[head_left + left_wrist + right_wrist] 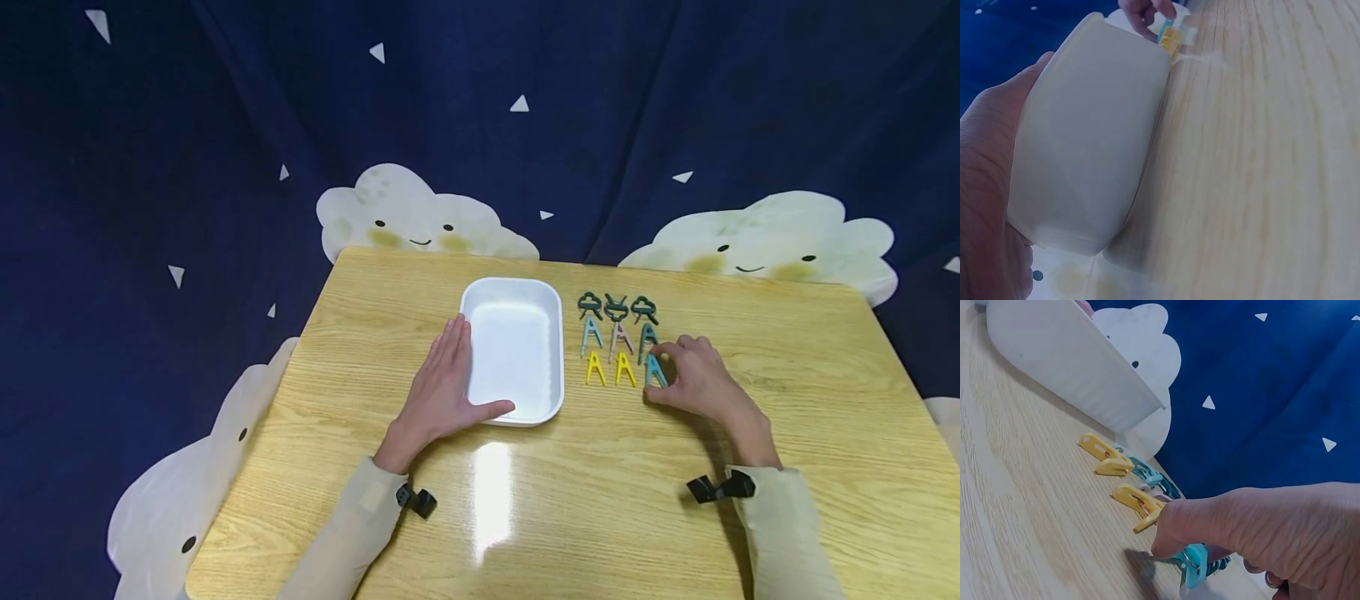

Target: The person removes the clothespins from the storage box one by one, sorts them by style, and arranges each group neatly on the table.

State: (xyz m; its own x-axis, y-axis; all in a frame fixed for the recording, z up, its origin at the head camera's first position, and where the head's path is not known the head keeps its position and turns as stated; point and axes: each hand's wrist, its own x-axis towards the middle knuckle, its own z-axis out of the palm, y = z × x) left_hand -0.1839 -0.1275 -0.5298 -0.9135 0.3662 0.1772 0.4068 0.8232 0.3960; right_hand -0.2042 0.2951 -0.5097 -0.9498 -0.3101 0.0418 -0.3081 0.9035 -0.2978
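My left hand [444,385] rests against the left side of a white rectangular tray [557,350], fingers straight along the rim and thumb stretched over its near edge. In the left wrist view the tray's outer wall [1094,125] fills the space beside the palm. To the right of the tray, my right hand [697,377] pinches a light blue clothespin [656,372] between thumb and forefinger, low at the table. Left of it in the same row lie two yellow clothespins [625,369]. The right wrist view shows the thumb at the blue clothespin [1195,565].
Behind the front row lie a pale blue clothespin [592,333], a pink one [620,339] and a dark green one [648,340]. Farther back are three dark green cloud-shaped clips [617,310]. A dark blue curtain [480,108] with clouds hangs behind the wooden table [585,508].
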